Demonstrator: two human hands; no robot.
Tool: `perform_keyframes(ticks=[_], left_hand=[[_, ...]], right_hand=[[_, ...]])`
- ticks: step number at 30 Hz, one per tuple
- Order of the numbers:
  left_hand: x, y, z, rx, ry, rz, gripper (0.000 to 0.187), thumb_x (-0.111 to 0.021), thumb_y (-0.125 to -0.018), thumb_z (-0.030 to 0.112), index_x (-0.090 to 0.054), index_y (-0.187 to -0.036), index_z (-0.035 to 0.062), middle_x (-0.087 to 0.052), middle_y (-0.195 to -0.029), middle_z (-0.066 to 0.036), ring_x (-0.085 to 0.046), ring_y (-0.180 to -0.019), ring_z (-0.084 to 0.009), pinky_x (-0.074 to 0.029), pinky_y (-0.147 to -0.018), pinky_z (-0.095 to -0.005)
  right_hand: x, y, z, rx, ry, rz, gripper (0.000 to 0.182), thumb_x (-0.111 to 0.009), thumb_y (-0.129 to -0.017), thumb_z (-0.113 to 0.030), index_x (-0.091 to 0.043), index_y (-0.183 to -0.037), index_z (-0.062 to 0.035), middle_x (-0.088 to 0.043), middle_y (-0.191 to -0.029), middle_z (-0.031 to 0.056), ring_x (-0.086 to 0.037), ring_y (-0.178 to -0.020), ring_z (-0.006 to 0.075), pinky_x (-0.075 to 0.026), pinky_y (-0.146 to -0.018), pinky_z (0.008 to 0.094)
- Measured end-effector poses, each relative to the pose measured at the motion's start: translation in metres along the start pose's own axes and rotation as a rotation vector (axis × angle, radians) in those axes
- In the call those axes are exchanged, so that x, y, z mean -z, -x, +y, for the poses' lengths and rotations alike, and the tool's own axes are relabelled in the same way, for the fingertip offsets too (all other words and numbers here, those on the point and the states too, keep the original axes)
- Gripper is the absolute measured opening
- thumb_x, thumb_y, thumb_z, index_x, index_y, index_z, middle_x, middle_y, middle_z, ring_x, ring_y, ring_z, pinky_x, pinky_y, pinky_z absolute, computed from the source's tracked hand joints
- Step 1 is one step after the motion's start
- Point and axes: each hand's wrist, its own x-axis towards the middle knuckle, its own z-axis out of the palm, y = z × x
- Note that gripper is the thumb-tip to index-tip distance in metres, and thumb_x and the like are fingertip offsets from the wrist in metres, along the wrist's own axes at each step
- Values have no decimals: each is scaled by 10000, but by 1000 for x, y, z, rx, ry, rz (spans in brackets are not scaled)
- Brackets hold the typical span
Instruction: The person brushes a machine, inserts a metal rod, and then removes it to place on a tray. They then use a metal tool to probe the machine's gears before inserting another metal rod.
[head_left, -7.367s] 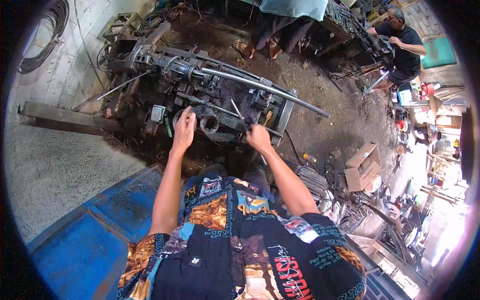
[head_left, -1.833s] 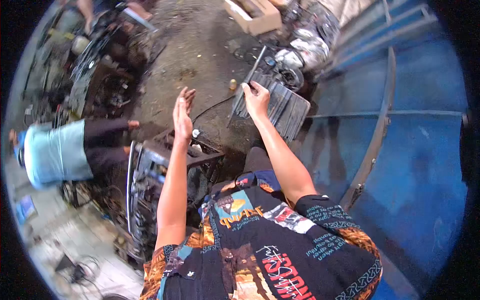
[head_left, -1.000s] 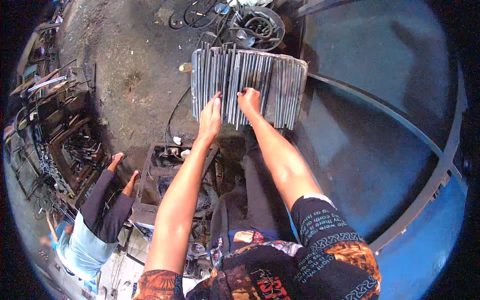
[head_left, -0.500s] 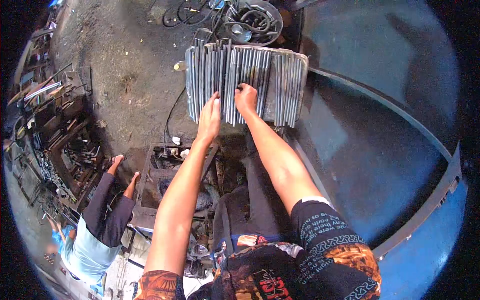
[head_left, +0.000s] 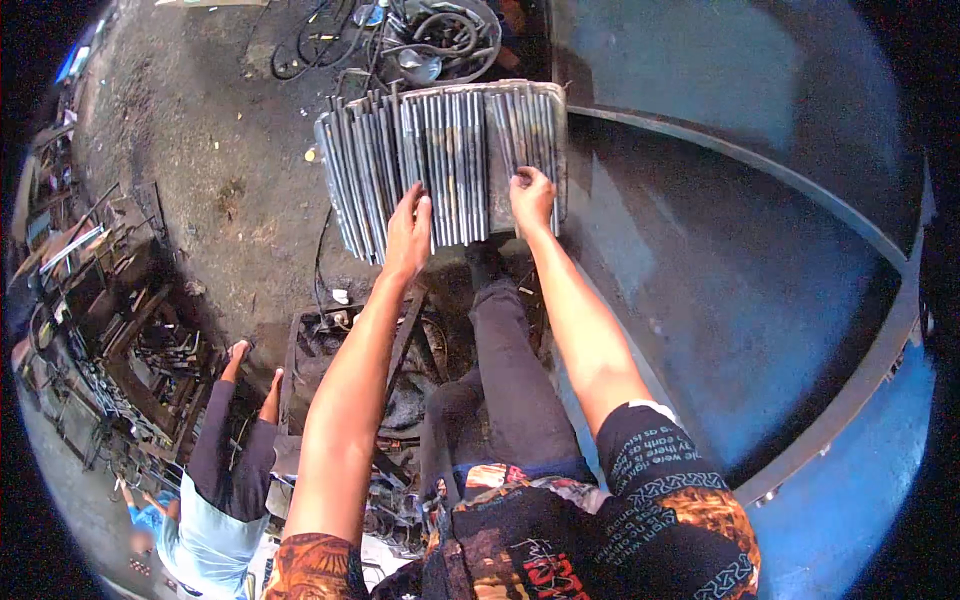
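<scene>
Many grey metal rods (head_left: 365, 170) lie side by side on a flat board (head_left: 503, 205) above my knees. A gap shows between the middle rods and the right-hand group of rods (head_left: 525, 120). My left hand (head_left: 408, 238) is open, its fingers stretched out over the lower part of the middle rods. On the right-hand group rests my right hand (head_left: 534, 200), with thumb and fingers curled into a pinch near the rods' lower part. Whatever lies between those fingertips is hidden. My fingers cover some lower rod ends.
A round tub (head_left: 470, 50) of hoses and metal pieces stands beyond the board. A large blue metal panel (head_left: 680, 300) with a raised edge fills the right. At lower left another person (head_left: 225, 490) is near heaps of scrap metal (head_left: 120, 330). Below is a dark metal frame (head_left: 290, 370).
My right hand has moved right across the rods, from the middle ones to the right-hand group. My left hand has shifted right onto the middle rods. The view has turned somewhat.
</scene>
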Motion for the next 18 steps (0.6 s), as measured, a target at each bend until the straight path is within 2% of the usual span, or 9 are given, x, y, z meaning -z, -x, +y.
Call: perform_keyframes(ticks=[4,10,11,18], left_hand=[[-15,-11,2,-37,-10,-15,516,-431,-1006,330,-458,-1365,-39,-547,-1327,-238,-528,-1244,-337,-392,-1055,-385],[-31,-16,14,-63,-76,-30,505,-433,-1010,314,-461,-1356,-52,-562,-1306,-235,-538,-1230,-336,-394,-1054,-389],[-33,-16,18,-64,-77,-31,505,-433,-1010,314,-461,-1356,-52,-562,-1306,-235,-538,-1230,-336,-394,-1054,-389],[-48,-21,9,-60,-64,-38,498,-456,-1005,312,-464,-1362,-34,-572,-1297,-229,-553,-1218,-325,-423,-1033,-387]], right_hand=[[-5,-16,3,-4,40,-6,205,-681,-777,-103,-688,-947,12,-685,-908,197,-656,-883,348,-508,-819,419],[-12,-19,6,116,71,32,217,-674,-767,-84,-675,-955,24,-663,-932,211,-631,-898,373,-495,-831,438],[-9,-20,6,-1,-21,-42,217,-671,-761,-57,-669,-962,24,-654,-976,213,-617,-933,367,-486,-845,441],[-4,-23,32,-7,-25,52,198,-662,-769,-49,-668,-954,21,-649,-949,196,-612,-935,367,-479,-861,450]])
